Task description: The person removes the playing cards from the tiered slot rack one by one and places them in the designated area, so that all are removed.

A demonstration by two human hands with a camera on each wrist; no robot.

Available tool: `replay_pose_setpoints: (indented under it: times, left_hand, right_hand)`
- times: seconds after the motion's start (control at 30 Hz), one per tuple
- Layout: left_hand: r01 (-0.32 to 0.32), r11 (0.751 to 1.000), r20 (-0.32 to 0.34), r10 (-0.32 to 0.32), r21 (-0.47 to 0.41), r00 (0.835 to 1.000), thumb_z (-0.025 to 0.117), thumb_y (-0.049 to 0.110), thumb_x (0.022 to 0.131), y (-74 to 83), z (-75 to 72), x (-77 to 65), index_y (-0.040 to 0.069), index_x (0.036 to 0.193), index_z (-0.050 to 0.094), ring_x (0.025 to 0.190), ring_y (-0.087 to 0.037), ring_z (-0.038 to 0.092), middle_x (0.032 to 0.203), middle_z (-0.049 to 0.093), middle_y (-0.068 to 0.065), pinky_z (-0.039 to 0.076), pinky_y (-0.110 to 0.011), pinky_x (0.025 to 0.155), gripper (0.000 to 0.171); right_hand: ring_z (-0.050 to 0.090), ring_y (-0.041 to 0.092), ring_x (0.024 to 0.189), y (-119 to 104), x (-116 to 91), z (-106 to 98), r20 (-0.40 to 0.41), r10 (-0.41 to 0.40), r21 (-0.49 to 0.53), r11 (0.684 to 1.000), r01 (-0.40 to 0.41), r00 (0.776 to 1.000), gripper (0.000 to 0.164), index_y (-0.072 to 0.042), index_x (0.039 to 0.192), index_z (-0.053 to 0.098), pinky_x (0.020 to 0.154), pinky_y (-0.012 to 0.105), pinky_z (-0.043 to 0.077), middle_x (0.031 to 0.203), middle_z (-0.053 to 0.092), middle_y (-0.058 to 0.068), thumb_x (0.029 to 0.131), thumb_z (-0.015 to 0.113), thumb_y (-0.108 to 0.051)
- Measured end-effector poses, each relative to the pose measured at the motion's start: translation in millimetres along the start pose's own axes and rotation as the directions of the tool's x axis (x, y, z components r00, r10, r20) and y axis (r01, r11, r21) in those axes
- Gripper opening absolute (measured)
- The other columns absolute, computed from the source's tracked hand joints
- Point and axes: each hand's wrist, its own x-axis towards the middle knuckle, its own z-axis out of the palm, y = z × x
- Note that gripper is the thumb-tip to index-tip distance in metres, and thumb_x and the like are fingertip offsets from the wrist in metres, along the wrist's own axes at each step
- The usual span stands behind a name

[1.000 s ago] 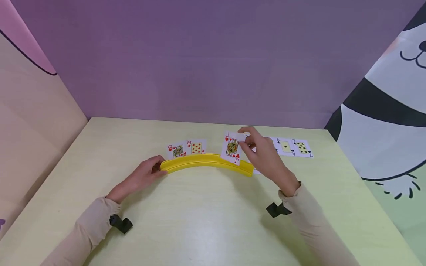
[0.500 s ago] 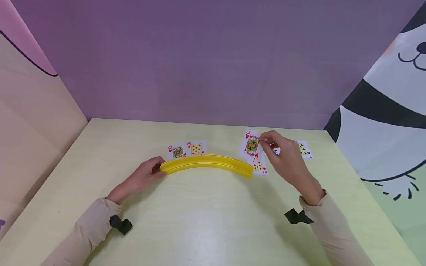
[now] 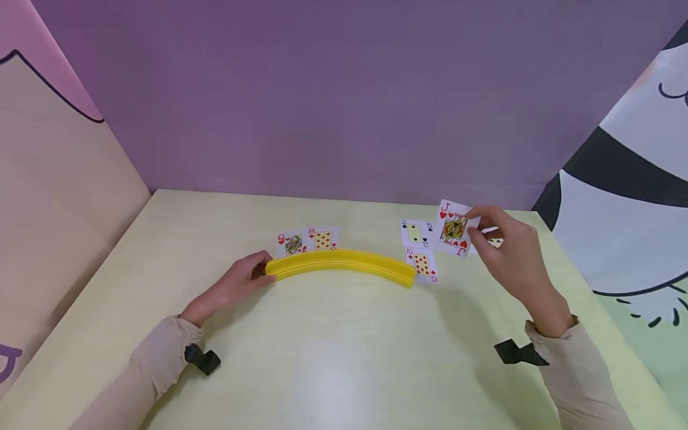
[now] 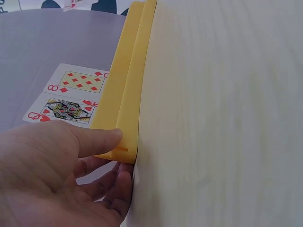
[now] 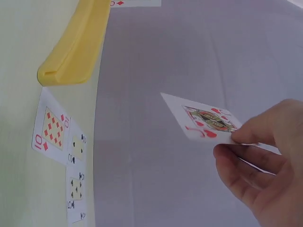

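Observation:
My left hand (image 3: pixel 244 280) grips the left end of a curved yellow playing card holder (image 3: pixel 338 259), thumb on top of it in the left wrist view. A queen of hearts (image 4: pixel 66 110) and an eight of diamonds (image 4: pixel 81 81) stand side by side at the holder's left half. Between thumb and fingers, my right hand (image 3: pixel 507 251) pinches a jack of hearts (image 3: pixel 452 229), raised and tilted, its face showing in the right wrist view. It overlaps the row of cards at the back right in the head view, hiding some of them.
A ten of diamonds (image 3: pixel 421 266) lies by the holder's right end. Behind it lie a two of spades (image 3: pixel 414 233) and a five of clubs (image 5: pixel 75 189), with further cards partly hidden by my right hand. A purple wall (image 3: pixel 344 101) borders the table's back edge.
My right hand has carried the jack of hearts rightward, from over the holder's right part to over the back right cards. My left hand keeps its grip on the holder.

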Motion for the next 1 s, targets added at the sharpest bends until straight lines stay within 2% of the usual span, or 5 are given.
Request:
replay_pose_setpoints:
  times: [0.17,0.3,0.53,0.93,1.0]
  left_hand:
    - [0.014,1.0,-0.004,-0.014,-0.008,1.0,0.064,0.002,0.095,2.0,-0.4,1.0,-0.002,0.108,0.056,0.091,-0.024,0.056,0.104,0.061,-0.013,0.049,-0.032,0.079,0.016]
    - [0.019,1.0,-0.006,-0.019,0.0,1.0,0.064,0.001,0.095,1.0,-0.2,-1.2,-0.002,0.108,0.056,0.091,-0.024,0.056,0.104,0.061,-0.013,0.049,-0.031,0.079,0.016]
    - [0.014,1.0,-0.004,-0.014,-0.002,1.0,0.064,0.002,0.095,1.3,0.8,-3.5,-0.001,0.108,0.056,0.091,-0.024,0.056,0.104,0.061,-0.013,0.049,-0.032,0.08,0.015]
    - [0.019,1.0,-0.003,-0.019,0.008,1.0,0.064,0.002,0.095,0.2,-0.2,-2.1,-0.001,0.109,0.056,0.092,-0.024,0.055,0.105,0.061,-0.013,0.048,-0.032,0.08,0.016]
    - [0.015,1.0,-0.002,-0.015,0.01,1.0,0.064,0.003,0.095,0.2,-0.3,-1.9,-0.001,0.108,0.056,0.091,-0.024,0.054,0.104,0.061,-0.012,0.048,-0.03,0.079,0.016]
  right_hand:
    - [0.051,-0.007,0.081,21.1,-6.7,4.1,-0.042,0.063,0.027,0.998,-0.062,0.997,0.018,-0.002,0.108,0.07,0.073,0.003,0.04,0.099,0.071,0.012,0.092,0.064,0.003]
    - [0.053,-0.002,0.077,39.8,-13.7,14.2,-0.024,0.131,0.044,0.991,-0.13,0.991,0.018,-0.002,0.11,0.071,0.069,0.006,0.04,0.094,0.07,0.014,0.095,0.061,-0.001]
    - [0.055,0.024,0.08,63.6,-22.6,25.8,0.122,0.263,0.021,0.963,-0.268,0.957,0.023,-0.003,0.119,0.066,0.057,0.014,0.043,0.106,0.066,0.02,0.102,0.051,-0.008]
    - [0.055,0.03,0.089,95.0,-30.3,46.9,0.352,0.291,-0.022,0.953,-0.302,0.89,0.022,0.0,0.114,0.066,0.065,0.026,0.044,0.113,0.063,0.021,0.1,0.049,-0.003]
    - [0.058,0.03,0.089,97.3,-31.2,48.7,0.397,0.305,-0.032,0.947,-0.318,0.866,0.02,0.001,0.114,0.065,0.065,0.028,0.045,0.112,0.064,0.021,0.099,0.053,-0.003]
